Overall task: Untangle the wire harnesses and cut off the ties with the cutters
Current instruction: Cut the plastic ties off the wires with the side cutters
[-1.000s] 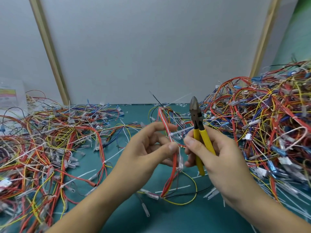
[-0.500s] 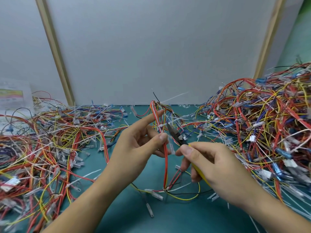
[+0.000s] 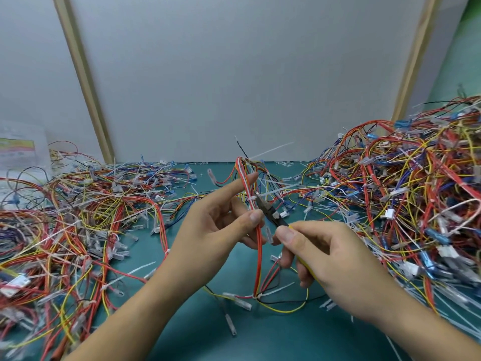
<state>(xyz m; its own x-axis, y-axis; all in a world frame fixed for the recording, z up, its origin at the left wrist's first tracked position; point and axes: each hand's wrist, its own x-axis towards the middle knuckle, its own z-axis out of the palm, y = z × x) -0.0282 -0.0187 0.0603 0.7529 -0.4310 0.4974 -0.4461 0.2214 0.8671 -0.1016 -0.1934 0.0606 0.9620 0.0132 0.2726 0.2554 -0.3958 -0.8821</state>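
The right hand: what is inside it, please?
The right hand holds the cutters. Their dark head points at a white tie on the red wires. The yellow handles are mostly covered by the fingers.

we see harness [image 3: 257,246] centre on table [image 3: 286,340], between our hands | cutters [image 3: 270,213] right of it | wire piles left [image 3: 78,220] and right [image 3: 406,204] | panel [image 3: 234,74] behind

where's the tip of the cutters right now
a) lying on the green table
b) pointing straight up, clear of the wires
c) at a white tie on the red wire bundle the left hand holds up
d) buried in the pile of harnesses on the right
c: the right hand points the cutters at the white tie on the red bundle pinched in the left hand.
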